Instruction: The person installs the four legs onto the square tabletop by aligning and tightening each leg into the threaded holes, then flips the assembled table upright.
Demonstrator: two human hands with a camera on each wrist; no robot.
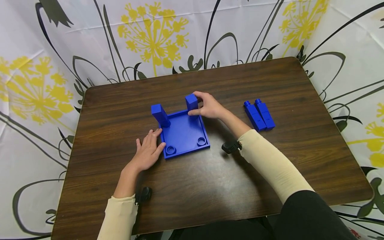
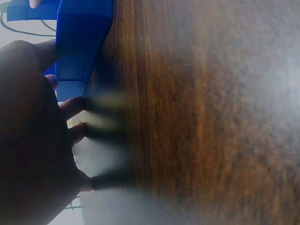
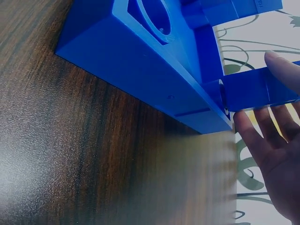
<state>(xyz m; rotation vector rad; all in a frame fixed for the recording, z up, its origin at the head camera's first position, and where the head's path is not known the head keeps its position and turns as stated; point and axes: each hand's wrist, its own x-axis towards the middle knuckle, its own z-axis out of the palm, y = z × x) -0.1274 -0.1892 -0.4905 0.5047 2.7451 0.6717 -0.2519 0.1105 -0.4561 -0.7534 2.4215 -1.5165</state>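
A blue square tray-like base with a low rim lies on the table, with round sockets showing in its two near corners. At its far left corner stands a blue square post. My right hand grips a second blue post at the far right corner, thumb on the near side and fingers behind. In the right wrist view this post's lower end is right at the corner socket. My left hand lies spread along the base's left side, thumb and fingertips at its wall.
Two more blue posts with round pegs lie side by side on the right of the brown wooden table. A floral cloth hangs behind the table's far edge. A black wrist device sits under the right forearm.
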